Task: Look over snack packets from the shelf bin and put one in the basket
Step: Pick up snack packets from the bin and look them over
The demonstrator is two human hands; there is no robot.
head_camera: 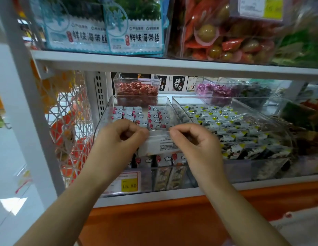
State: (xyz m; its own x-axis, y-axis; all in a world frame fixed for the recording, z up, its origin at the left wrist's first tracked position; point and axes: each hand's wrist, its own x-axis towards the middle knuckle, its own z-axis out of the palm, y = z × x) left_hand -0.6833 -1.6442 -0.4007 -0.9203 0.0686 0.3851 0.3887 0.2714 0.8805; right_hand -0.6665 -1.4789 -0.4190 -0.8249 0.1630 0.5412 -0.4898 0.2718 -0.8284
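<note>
A small white snack packet [159, 143], printed back side up, is held over the clear shelf bin [108, 110]. My left hand [119, 139] pinches its left edge and my right hand [192, 141] pinches its right edge. Several white packets with red dots and cloud prints [154, 118] fill the bin under the hands. The basket is not clearly in view; a white object at the bottom right corner is too blurred to tell.
A second clear bin [231, 102] of black, white and yellow packets stands to the right. Smaller bins of red sweets [136, 90] and purple sweets [215, 90] sit behind. A price tag [128, 182] hangs on the bin front. An upper shelf [154, 63] runs overhead.
</note>
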